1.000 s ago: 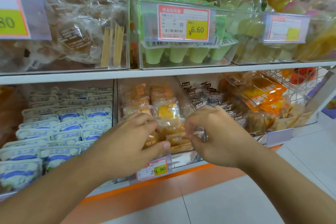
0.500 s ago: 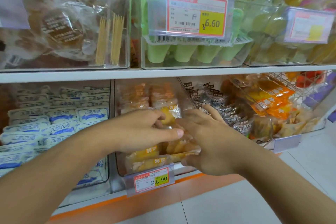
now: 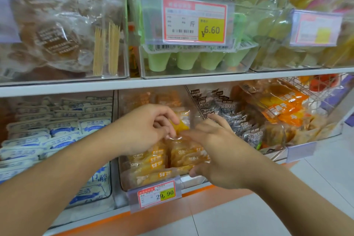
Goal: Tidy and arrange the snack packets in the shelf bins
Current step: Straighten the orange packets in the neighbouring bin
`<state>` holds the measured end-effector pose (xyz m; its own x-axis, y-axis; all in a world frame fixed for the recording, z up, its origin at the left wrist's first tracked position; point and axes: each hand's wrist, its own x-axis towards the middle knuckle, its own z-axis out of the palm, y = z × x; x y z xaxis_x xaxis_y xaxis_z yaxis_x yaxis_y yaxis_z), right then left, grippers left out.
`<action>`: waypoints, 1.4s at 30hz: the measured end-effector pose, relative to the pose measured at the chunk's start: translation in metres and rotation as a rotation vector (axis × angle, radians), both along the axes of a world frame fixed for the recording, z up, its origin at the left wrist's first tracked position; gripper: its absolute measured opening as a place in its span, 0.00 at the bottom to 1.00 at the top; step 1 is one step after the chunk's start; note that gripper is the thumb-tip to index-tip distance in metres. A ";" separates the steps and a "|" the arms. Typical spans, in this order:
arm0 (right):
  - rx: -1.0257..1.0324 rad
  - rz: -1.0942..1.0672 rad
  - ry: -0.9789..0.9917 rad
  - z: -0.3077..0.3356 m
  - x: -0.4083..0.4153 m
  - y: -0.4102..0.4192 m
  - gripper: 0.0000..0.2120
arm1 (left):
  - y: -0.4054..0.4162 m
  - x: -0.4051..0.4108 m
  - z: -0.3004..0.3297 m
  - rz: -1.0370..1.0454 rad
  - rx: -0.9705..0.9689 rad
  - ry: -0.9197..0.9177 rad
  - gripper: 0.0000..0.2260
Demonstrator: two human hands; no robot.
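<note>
A clear bin point(image 3: 122, 174) on the lower shelf holds several yellow-orange snack packets point(image 3: 153, 161) stacked in two rows. My left hand point(image 3: 141, 130) is over the bin's middle, its fingers pinching the top of one yellow packet point(image 3: 181, 120) that stands up at the back of the stack. My right hand point(image 3: 216, 151) lies over the right row, fingers spread and pressing on the packets, thumb down at the bin's front. Both hands hide much of the bin's middle.
Left of it is a bin of white-and-blue packets point(image 3: 57, 132); right of it are bins of dark packets point(image 3: 239, 120) and orange packets point(image 3: 283, 105). A price tag reading 29.90 point(image 3: 156, 194) hangs on the front. The upper shelf point(image 3: 172, 80) carries bins of green cups point(image 3: 187, 59).
Both hands have shifted deeper into the yellow-packet bin. My left hand has closed its fingers on a packet at the back, and my right hand has slid over the right row.
</note>
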<state>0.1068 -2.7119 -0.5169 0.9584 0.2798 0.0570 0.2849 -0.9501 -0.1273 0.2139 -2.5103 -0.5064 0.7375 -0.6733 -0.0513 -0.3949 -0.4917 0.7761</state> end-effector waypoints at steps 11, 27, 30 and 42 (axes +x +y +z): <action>0.058 -0.030 0.004 -0.002 -0.003 -0.003 0.37 | -0.033 0.037 -0.029 0.015 0.473 -0.340 0.15; 0.074 -0.025 0.005 0.000 -0.005 -0.003 0.38 | -0.033 0.058 -0.023 -0.051 0.386 -0.085 0.22; 0.058 -0.014 0.010 -0.002 -0.002 -0.002 0.38 | -0.034 0.058 -0.031 -0.091 0.352 -0.054 0.19; -0.192 -0.049 -0.038 -0.004 0.020 0.003 0.37 | -0.023 0.047 -0.011 -0.055 0.338 -0.415 0.23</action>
